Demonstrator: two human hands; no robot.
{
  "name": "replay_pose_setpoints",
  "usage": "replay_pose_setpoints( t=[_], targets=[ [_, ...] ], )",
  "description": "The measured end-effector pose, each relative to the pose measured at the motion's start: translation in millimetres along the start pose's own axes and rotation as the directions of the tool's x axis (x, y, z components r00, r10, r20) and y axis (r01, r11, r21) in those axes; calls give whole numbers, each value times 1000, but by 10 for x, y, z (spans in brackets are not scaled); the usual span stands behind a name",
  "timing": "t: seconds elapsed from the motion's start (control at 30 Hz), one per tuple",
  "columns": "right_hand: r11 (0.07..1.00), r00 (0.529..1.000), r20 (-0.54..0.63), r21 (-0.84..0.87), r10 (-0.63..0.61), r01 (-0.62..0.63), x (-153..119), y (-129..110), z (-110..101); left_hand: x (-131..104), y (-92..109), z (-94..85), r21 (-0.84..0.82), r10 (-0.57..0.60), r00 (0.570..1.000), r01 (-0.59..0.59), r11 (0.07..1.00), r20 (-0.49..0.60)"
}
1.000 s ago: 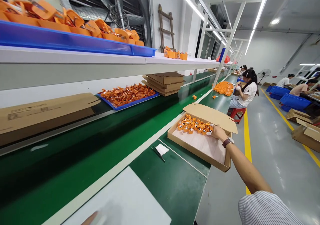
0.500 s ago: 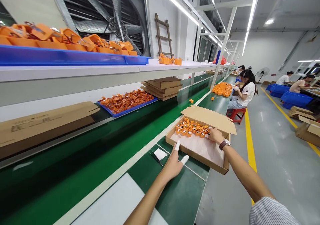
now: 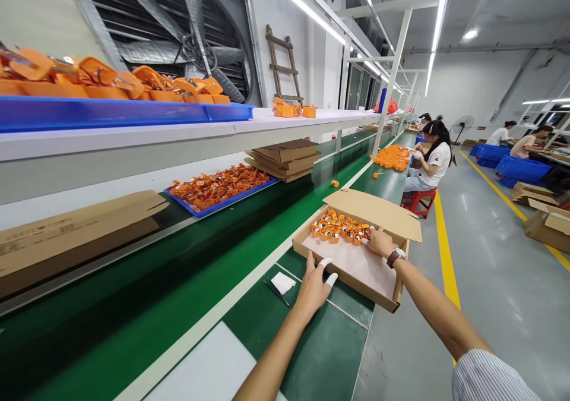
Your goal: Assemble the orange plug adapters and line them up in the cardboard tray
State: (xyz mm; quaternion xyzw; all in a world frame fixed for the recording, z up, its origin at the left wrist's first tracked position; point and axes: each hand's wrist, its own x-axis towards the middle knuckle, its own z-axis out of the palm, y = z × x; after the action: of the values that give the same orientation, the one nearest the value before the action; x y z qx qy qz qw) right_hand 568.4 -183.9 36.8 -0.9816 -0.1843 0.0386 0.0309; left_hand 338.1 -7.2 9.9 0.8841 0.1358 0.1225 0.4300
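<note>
A shallow open cardboard box (image 3: 351,275) with a pale lining lies in front of me. Small orange plastic parts (image 3: 335,227) with dark and silvery bits sit clustered at its far side. My right hand (image 3: 382,242), with a watch on the wrist, reaches into the box at the right end of the cluster. Its fingers are curled together against the parts; what they hold, if anything, is hidden. My left hand (image 3: 314,283) is open at the near wall, fingers apart, white covers on some fingertips. Beside it lie tweezers (image 3: 276,292) and a white pad (image 3: 283,283).
A green conveyor belt (image 3: 249,240) runs along the left. Behind it are a blue tray (image 3: 209,211) of orange parts and stacked cardboard (image 3: 285,157). Another blue tray (image 3: 133,113) stands on the shelf. A seated co-worker (image 3: 434,157) works farther along, near a heap of orange parts (image 3: 392,157).
My left hand has shifted slightly, its fingers now bent closer to the box wall. My right hand stays at the parts with little movement. The view has turned slightly.
</note>
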Motion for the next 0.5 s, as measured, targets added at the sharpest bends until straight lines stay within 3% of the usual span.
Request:
replay_pose_setpoints(
  t=[0.2, 0.37, 0.5],
  targets=[
    [1000, 1000, -9, 17, 1, -1, -18, 12, -25, -21, 84, 26, 10, -6, 1000, 6, 1000, 18],
    [999, 996, -68, 20, 50, -49, -12, -63, 22, -110, -32, -54, -51, 68, 994, -64, 997, 87],
    [996, 993, -85, 48, 78, -74, -25, -82, 37, -304, -130, -198, -28, 108, 993, -107, 994, 44]
  ],
)
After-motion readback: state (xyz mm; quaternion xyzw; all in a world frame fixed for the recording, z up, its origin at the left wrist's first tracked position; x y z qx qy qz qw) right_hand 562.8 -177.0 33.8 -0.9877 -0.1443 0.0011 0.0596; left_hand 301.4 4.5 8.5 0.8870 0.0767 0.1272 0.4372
